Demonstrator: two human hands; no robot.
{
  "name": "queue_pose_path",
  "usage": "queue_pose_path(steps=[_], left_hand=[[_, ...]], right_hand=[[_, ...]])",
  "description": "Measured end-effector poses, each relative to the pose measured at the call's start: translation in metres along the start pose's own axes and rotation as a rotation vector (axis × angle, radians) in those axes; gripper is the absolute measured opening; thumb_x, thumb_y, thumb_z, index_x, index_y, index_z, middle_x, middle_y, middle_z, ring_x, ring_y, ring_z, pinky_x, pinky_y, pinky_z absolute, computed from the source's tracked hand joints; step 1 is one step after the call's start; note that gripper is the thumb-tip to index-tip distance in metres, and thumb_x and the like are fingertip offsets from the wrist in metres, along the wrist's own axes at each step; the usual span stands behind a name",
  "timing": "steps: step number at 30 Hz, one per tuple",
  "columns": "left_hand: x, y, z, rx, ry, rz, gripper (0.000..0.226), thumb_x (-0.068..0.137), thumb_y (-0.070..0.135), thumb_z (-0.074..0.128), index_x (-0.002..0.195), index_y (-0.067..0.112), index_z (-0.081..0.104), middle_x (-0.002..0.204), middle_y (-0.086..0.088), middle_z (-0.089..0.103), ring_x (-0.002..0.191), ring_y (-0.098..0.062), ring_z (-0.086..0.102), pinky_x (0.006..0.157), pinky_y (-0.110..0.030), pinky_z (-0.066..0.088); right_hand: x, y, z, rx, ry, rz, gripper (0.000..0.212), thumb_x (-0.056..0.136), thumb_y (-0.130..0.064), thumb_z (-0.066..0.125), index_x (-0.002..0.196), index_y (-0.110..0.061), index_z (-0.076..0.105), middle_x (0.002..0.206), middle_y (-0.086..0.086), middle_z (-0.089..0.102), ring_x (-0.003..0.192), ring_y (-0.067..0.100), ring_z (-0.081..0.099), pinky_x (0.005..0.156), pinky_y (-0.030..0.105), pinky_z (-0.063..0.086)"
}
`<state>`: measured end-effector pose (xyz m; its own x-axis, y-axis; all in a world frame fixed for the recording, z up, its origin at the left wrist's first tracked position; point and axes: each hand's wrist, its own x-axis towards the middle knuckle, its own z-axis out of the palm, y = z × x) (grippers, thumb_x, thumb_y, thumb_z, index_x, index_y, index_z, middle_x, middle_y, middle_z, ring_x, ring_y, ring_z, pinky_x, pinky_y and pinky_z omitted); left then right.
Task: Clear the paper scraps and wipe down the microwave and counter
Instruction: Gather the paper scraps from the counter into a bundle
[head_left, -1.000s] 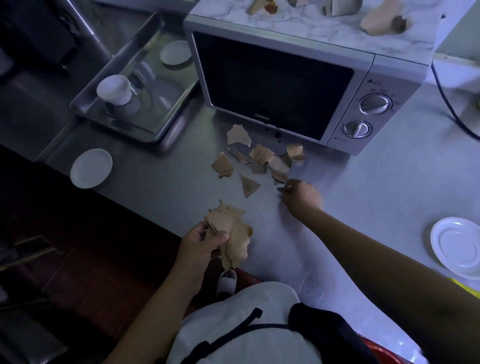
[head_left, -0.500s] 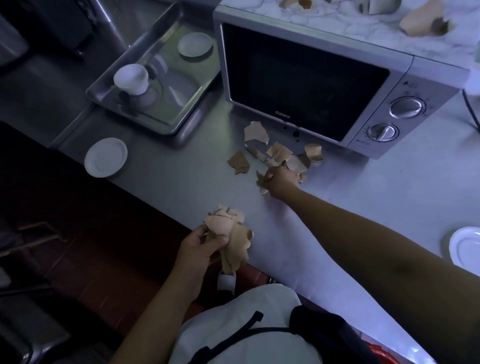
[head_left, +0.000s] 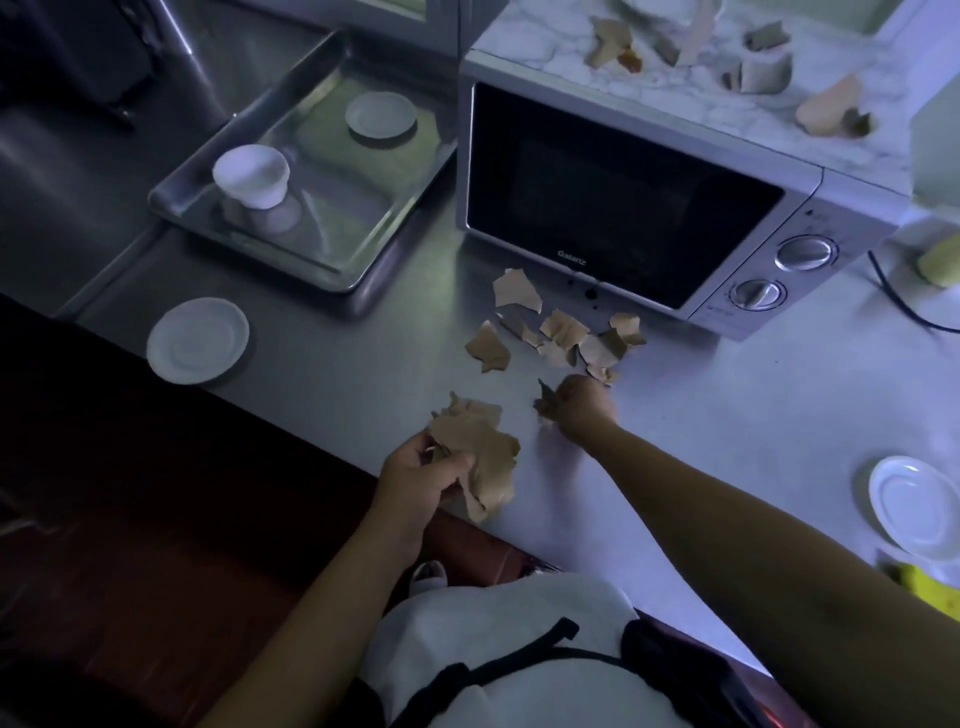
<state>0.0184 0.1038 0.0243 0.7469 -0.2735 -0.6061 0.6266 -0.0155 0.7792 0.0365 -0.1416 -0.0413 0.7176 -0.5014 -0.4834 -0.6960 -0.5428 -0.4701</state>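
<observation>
At the front edge of the grey steel table: left hand, fingers curled round a bundle of torn brown paper scraps; right hand, fingers pinching one brown scrap. Just beyond, loose scraps lie before the silver microwave.

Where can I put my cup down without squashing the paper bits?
Bare counter lies between the microwave and the right saucer. Another bare strip runs between the left saucer and the loose scraps. Crowded: in front of the microwave door, where the right hand pinches a scrap, and the microwave's top. Near the edge the left hand holds a scrap bundle.
</observation>
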Motion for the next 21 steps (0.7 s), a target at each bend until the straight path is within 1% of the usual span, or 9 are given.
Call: queue_pose_path(steps=[3, 5, 7, 10, 13, 14, 18, 20, 21], left_hand=[[0.012, 0.004, -0.007, 0.03, -0.041, 0.004, 0.023, 0.089, -0.001, 0.067, 0.103, 0.016, 0.071, 0.093, -0.003, 0.077, 0.084, -0.019, 0.072, 0.071, -0.031, 0.06], [0.017, 0.007, -0.009, 0.076, -0.081, 0.006, 0.024, 0.089, 0.0, 0.068, 0.099, 0.022, 0.071, 0.086, 0.004, 0.077, 0.075, -0.01, 0.072, 0.06, -0.022, 0.055], [0.021, 0.009, -0.01, 0.131, -0.138, 0.007, 0.024, 0.088, 0.0, 0.07, 0.101, 0.021, 0.072, 0.09, 0.002, 0.078, 0.078, -0.01, 0.073, 0.061, -0.02, 0.054], [0.025, 0.015, -0.007, 0.196, -0.288, 0.027, 0.022, 0.086, 0.005, 0.073, 0.105, 0.016, 0.072, 0.098, -0.002, 0.077, 0.091, -0.018, 0.073, 0.07, -0.022, 0.056], [0.025, 0.021, -0.001, 0.249, -0.464, 0.021, 0.028, 0.085, 0.008, 0.075, 0.111, 0.015, 0.072, 0.104, -0.007, 0.076, 0.098, -0.022, 0.073, 0.075, -0.026, 0.056], [0.025, 0.022, 0.002, 0.256, -0.511, 0.009, 0.029, 0.084, 0.008, 0.076, 0.111, 0.015, 0.072, 0.105, -0.009, 0.076, 0.099, -0.024, 0.072, 0.076, -0.027, 0.057], [0.025, 0.026, 0.004, 0.277, -0.615, -0.032, 0.03, 0.081, 0.005, 0.077, 0.11, 0.014, 0.071, 0.103, -0.011, 0.076, 0.097, -0.026, 0.072, 0.078, -0.03, 0.057], [0.024, 0.029, 0.002, 0.296, -0.655, -0.046, 0.035, 0.08, 0.008, 0.079, 0.113, 0.013, 0.069, 0.102, -0.009, 0.075, 0.096, -0.024, 0.072, 0.079, -0.03, 0.056], [0.024, 0.03, 0.002, 0.308, -0.658, -0.045, 0.037, 0.078, 0.011, 0.08, 0.113, 0.012, 0.069, 0.103, -0.009, 0.075, 0.097, -0.023, 0.072, 0.079, -0.03, 0.056]], right_hand=[[-0.042, -0.007, -0.015, 0.442, -0.024, 0.014, 0.02, 0.08, -0.012, 0.082, 0.091, -0.002, 0.07, 0.083, 0.011, 0.07, 0.072, 0.021, 0.062, 0.058, 0.028, 0.05], [-0.074, -0.011, -0.033, 0.648, -0.106, 0.0, 0.012, 0.081, -0.004, 0.078, 0.089, 0.0, 0.069, 0.079, 0.011, 0.071, 0.072, 0.021, 0.064, 0.061, 0.027, 0.05], [-0.102, -0.015, -0.05, 0.749, -0.199, -0.044, 0.008, 0.084, 0.0, 0.073, 0.089, 0.003, 0.069, 0.08, 0.011, 0.073, 0.072, 0.018, 0.067, 0.064, 0.026, 0.053], [-0.135, -0.021, -0.058, 0.611, -0.226, -0.128, 0.003, 0.081, 0.005, 0.073, 0.081, 0.003, 0.072, 0.09, 0.017, 0.073, 0.08, 0.016, 0.069, 0.071, 0.019, 0.053], [-0.15, -0.025, -0.043, 0.504, -0.086, -0.101, 0.017, 0.073, 0.007, 0.081, 0.066, -0.004, 0.07, 0.091, 0.004, 0.07, 0.074, -0.003, 0.065, 0.064, 0.006, 0.047], [-0.153, -0.025, -0.037, 0.515, -0.048, -0.096, 0.018, 0.071, 0.009, 0.081, 0.065, -0.003, 0.069, 0.088, 0.005, 0.069, 0.071, -0.002, 0.064, 0.062, 0.006, 0.046], [-0.156, -0.021, -0.025, 0.533, 0.062, -0.078, 0.018, 0.068, 0.007, 0.083, 0.067, -0.003, 0.069, 0.098, 0.015, 0.068, 0.085, 0.021, 0.062, 0.069, 0.017, 0.05], [-0.156, -0.02, -0.022, 0.521, 0.091, -0.063, 0.017, 0.068, 0.005, 0.083, 0.068, -0.004, 0.069, 0.096, 0.015, 0.068, 0.086, 0.023, 0.063, 0.075, 0.03, 0.052], [-0.156, -0.02, -0.02, 0.511, 0.092, -0.061, 0.019, 0.068, 0.004, 0.084, 0.067, -0.006, 0.068, 0.092, 0.013, 0.068, 0.083, 0.021, 0.063, 0.074, 0.032, 0.052]])
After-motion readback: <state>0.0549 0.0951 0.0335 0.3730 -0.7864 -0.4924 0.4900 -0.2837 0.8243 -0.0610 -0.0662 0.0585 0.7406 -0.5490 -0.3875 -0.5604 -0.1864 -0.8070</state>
